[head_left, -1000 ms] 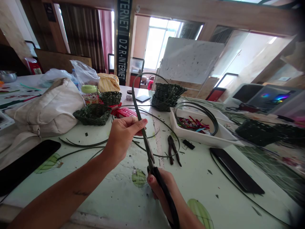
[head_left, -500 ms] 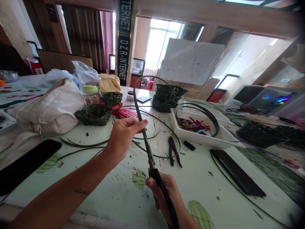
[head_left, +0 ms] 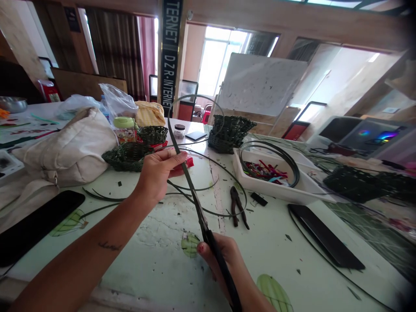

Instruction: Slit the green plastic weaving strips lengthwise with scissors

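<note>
Two hands in the head view: the left hand (head_left: 159, 173) pinches a dark green weaving strip (head_left: 173, 138) between thumb and fingers, its loop rising above the grip. Just below, the right hand (head_left: 221, 264) closes around black-handled scissors (head_left: 204, 225), their blades lying along the strip.
</note>
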### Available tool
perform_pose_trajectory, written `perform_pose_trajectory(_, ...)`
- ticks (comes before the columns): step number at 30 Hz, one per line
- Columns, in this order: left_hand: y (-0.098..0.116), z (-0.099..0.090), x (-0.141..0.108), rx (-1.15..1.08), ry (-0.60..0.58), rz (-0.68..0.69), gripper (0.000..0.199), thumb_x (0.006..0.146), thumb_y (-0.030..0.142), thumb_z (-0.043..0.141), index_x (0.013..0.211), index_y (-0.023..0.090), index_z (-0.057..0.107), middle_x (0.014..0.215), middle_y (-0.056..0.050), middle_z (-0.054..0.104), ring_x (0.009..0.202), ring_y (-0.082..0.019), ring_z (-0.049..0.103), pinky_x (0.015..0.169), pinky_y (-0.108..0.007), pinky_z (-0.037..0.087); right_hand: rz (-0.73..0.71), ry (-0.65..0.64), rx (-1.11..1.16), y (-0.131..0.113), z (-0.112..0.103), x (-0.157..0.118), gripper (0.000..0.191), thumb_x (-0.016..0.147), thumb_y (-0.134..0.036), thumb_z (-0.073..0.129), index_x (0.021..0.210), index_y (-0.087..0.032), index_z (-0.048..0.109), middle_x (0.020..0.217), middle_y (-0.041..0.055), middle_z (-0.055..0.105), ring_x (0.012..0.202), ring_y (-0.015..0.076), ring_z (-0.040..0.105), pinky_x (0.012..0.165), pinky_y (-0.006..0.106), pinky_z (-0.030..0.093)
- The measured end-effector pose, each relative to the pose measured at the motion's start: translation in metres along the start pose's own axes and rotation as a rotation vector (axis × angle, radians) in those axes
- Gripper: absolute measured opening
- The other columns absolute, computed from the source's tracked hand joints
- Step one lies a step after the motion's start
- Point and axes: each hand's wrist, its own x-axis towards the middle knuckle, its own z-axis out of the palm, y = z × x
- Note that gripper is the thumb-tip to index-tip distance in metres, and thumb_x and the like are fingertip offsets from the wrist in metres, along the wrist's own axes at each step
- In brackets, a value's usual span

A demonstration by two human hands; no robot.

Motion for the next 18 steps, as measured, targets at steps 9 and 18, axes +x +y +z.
perform_pose_trajectory(9, -0.005, 0.012, -0.017, 0.043, 0.034, 0.077, 0.017, 0.064, 0.028, 0.076, 0.060, 0.015, 0.065, 0.067, -0.001, 0.061, 0.063, -0.010, 0.057, 0.053, -0.018, 0.048, -0.078, -0.012, -0.029, -0.005, -0.006, -0.002, 0.056, 0.079, -0.072, 0.039, 0.057, -0.020, 0.036, 0.050, -0.0041, 0.031, 0.045, 0.0096, 0.032, 0.041, 0.022, 0.022)
perform_pose_trajectory(18, -0.006, 0.014, -0.020, 0.040, 0.015, 0.104, 0.017, 0.066, 0.028, 0.075, 0.063, 0.014, 0.067, 0.072, -0.004, 0.064, 0.069, -0.014, 0.060, 0.058, -0.024, 0.051, -0.024, 0.021, 0.028, -0.008, -0.001, -0.008, 0.054, 0.078, -0.070, 0.043, 0.056, -0.021, 0.035, 0.047, -0.0056, 0.030, 0.042, 0.0088, 0.031, 0.039, 0.022, 0.020)
